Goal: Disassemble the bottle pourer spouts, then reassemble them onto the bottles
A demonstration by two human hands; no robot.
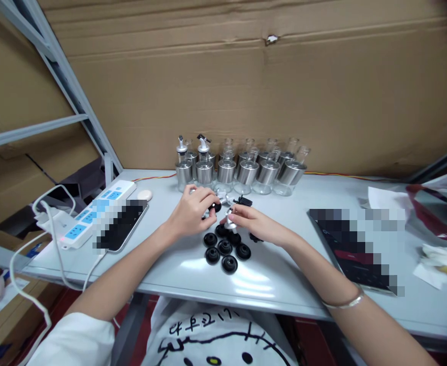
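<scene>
Between finger and thumb, my left hand (195, 210) pinches a small black part (216, 207). Just to its right, my right hand (248, 219) grips a silver spout piece (229, 220), held above the black round parts. Several black ribbed discs (229, 264) lie on the table below both hands. Behind my hands, more silver and black spout pieces (243, 202) rest on the surface, partly hidden. Steel-sleeved glass bottles (247, 173) stand in rows at the back; two at the left carry silver pour spouts (203, 145).
A white power strip (99, 213), a phone (122, 226) and a round white item (145, 195) are on the left, with white cables. To the right lie a dark tablet (355, 251) and crumpled tissue (442, 259). Cardboard (246, 91) stands behind the grey table (284, 274).
</scene>
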